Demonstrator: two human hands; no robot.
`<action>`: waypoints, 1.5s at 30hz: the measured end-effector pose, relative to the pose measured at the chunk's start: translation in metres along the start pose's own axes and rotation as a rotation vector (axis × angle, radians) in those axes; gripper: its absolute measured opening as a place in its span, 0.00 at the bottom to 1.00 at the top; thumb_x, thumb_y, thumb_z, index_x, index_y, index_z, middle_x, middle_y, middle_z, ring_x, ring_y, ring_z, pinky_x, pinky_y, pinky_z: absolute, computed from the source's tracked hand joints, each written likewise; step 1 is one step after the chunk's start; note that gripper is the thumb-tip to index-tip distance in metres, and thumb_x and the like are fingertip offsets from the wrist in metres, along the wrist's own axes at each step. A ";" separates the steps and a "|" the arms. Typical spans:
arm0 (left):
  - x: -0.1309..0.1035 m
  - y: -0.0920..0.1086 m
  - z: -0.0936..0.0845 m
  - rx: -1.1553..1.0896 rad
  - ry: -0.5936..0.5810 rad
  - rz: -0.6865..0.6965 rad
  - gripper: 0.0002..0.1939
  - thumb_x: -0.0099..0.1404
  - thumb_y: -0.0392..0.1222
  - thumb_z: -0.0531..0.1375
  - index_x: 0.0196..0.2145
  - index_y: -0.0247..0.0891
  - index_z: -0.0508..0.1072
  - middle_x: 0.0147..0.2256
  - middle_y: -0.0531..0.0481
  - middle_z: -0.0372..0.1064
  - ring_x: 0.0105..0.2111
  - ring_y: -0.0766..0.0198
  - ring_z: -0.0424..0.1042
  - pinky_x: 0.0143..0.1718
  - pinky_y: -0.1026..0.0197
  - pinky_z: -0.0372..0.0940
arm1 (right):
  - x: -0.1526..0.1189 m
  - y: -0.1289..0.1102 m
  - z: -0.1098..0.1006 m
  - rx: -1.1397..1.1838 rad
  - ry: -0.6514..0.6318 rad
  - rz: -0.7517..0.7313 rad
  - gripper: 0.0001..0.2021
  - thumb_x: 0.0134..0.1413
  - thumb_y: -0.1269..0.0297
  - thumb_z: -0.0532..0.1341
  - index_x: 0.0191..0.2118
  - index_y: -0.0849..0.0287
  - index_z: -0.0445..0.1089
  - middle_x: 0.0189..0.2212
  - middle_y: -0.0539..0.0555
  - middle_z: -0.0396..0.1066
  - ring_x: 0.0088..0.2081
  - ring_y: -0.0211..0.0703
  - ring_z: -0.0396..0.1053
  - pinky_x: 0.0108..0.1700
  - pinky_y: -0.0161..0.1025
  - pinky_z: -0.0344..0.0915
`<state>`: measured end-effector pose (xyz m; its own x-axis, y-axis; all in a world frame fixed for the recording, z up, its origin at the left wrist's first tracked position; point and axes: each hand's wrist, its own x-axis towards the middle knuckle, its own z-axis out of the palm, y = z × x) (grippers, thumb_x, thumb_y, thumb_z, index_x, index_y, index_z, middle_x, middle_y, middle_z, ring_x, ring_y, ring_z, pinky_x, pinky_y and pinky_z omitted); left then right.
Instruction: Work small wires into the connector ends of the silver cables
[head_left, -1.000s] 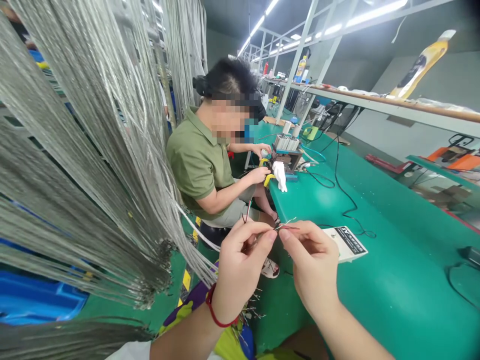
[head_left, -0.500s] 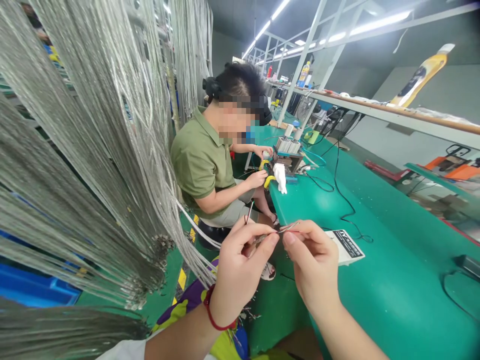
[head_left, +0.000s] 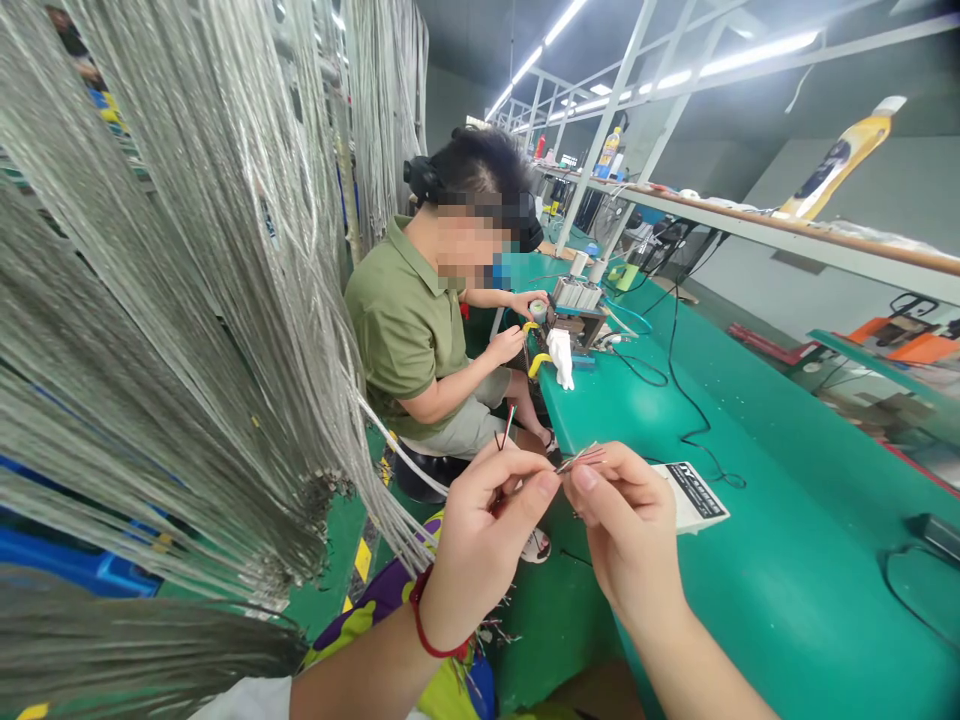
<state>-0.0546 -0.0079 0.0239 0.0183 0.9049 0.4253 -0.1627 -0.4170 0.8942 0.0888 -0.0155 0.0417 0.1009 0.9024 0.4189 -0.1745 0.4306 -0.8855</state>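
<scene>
My left hand (head_left: 487, 535) is closed in a pinch on a cable's thin wires (head_left: 579, 460). Red, white and black wire ends (head_left: 510, 425) poke up behind its fingers. Opposite it, my right hand (head_left: 631, 535) pinches the same wires with thumb and forefinger, the strands fanning out between the two hands. My fingers hide part of the wires. Silvery braided cables (head_left: 401, 520) run down beside my left wrist toward a purple and yellow cloth (head_left: 367, 620) on my lap.
Hanging silver cables (head_left: 187, 250) fill the left side. A co-worker in a green shirt (head_left: 397, 330) sits ahead, hands at a small bench press (head_left: 577, 310). The green table (head_left: 787, 570) on the right carries a labelled white pad (head_left: 694, 497) and black cords. A bottle (head_left: 844, 165) stands on the shelf.
The wires between my fingers are more spread, with more strands showing above my right hand. My hands have barely moved. The co-worker's nearer hand has moved slightly up and left.
</scene>
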 end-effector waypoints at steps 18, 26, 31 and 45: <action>0.003 0.000 -0.005 0.187 -0.052 0.134 0.08 0.79 0.40 0.58 0.50 0.44 0.77 0.40 0.52 0.69 0.36 0.64 0.68 0.39 0.62 0.65 | 0.002 0.010 -0.005 0.034 -0.006 -0.065 0.02 0.63 0.67 0.72 0.38 0.53 0.81 0.31 0.48 0.77 0.27 0.33 0.68 0.28 0.29 0.66; 0.002 -0.003 -0.001 0.352 0.055 0.265 0.05 0.72 0.33 0.65 0.41 0.42 0.76 0.33 0.55 0.64 0.30 0.66 0.65 0.33 0.64 0.61 | -0.004 0.011 -0.001 -0.008 0.085 -0.099 0.02 0.65 0.66 0.71 0.39 0.53 0.80 0.26 0.47 0.73 0.25 0.33 0.66 0.27 0.28 0.64; 0.002 -0.002 -0.003 0.239 0.047 0.144 0.04 0.77 0.39 0.63 0.42 0.43 0.78 0.33 0.55 0.67 0.30 0.65 0.66 0.32 0.63 0.62 | -0.002 0.015 0.001 0.052 -0.014 -0.002 0.03 0.65 0.63 0.71 0.44 0.52 0.80 0.23 0.45 0.69 0.24 0.32 0.60 0.26 0.29 0.60; 0.002 0.002 -0.002 0.204 -0.108 0.049 0.10 0.81 0.40 0.55 0.41 0.41 0.74 0.36 0.53 0.66 0.34 0.64 0.66 0.36 0.62 0.61 | 0.002 0.008 0.005 -0.172 0.088 0.035 0.05 0.60 0.64 0.71 0.32 0.56 0.80 0.21 0.48 0.74 0.22 0.34 0.64 0.24 0.29 0.60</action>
<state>-0.0565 -0.0069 0.0262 0.1230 0.8734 0.4713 0.0366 -0.4785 0.8773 0.0822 -0.0096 0.0365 0.1843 0.9087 0.3745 -0.0099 0.3828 -0.9238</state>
